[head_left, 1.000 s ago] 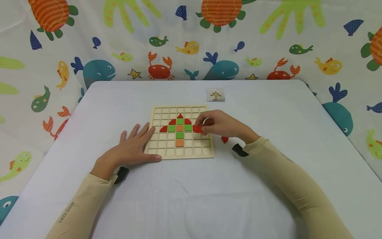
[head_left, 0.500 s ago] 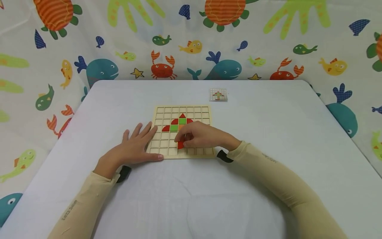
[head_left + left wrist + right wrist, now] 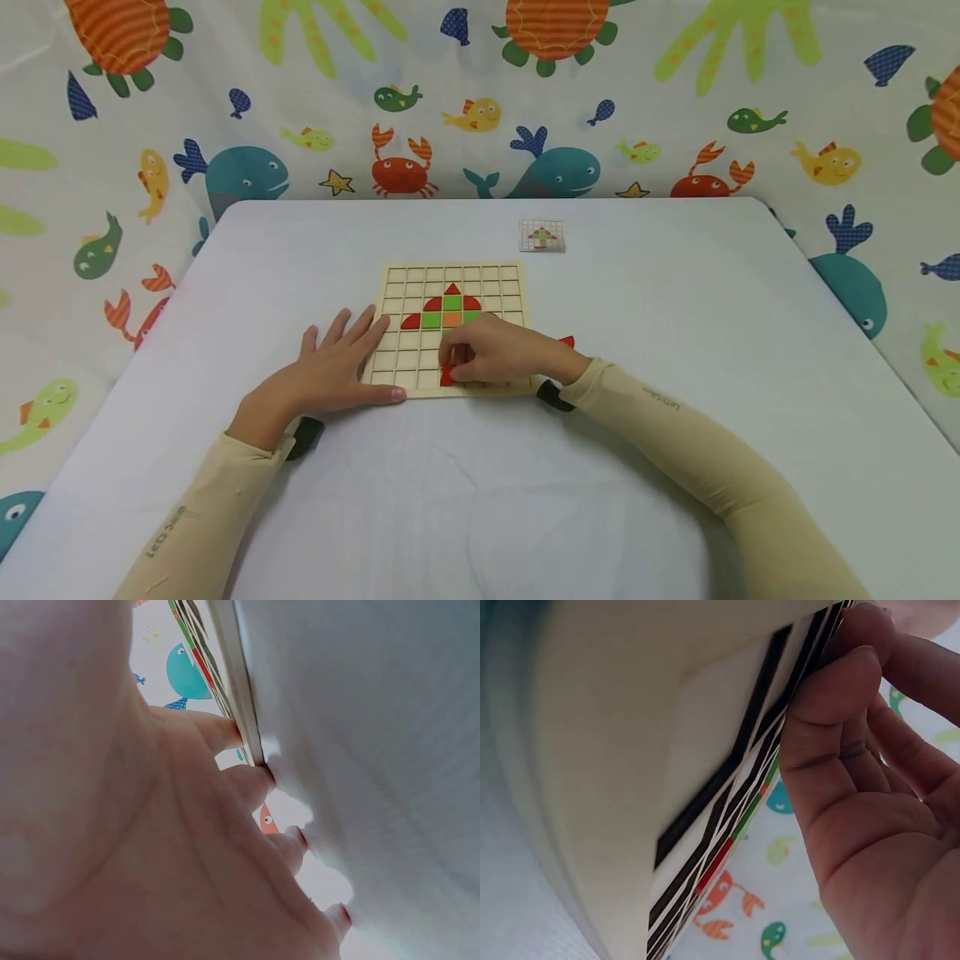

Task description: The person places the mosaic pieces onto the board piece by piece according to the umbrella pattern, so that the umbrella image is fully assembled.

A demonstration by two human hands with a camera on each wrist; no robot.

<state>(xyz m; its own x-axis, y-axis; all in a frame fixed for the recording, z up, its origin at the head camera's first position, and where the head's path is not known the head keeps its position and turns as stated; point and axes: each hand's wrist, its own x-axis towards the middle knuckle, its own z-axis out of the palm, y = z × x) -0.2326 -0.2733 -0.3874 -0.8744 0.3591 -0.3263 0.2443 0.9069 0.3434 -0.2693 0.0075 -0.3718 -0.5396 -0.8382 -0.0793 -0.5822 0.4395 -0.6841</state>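
A square wooden grid board [image 3: 405, 379] lies on the table, with red, green and orange tiles set in its cells. The green tile [image 3: 431, 320] row has an orange tile [image 3: 452, 319] in its middle and a red triangle tile [image 3: 453, 289] above. My left hand [image 3: 322, 375] rests with spread fingers at the board's left edge, thumb along the front corner. Over the lower middle cells, my right hand [image 3: 487, 350] pinches a red tile [image 3: 447, 376] between thumb and fingers. In the right wrist view those fingertips [image 3: 840, 682] are right at the board's surface, the tile hidden.
Another red tile [image 3: 567, 341] lies on the table just beyond the right wrist, partly covered. A small pattern card [image 3: 542, 237] with a similar picture sits behind the board. A sea-animal printed cloth [image 3: 480, 158] hangs behind the white table [image 3: 675, 275].
My right hand has left the red tile at the row's right end and come left and toward me, now holding another red tile over the bottom rows. The left hand stays put.
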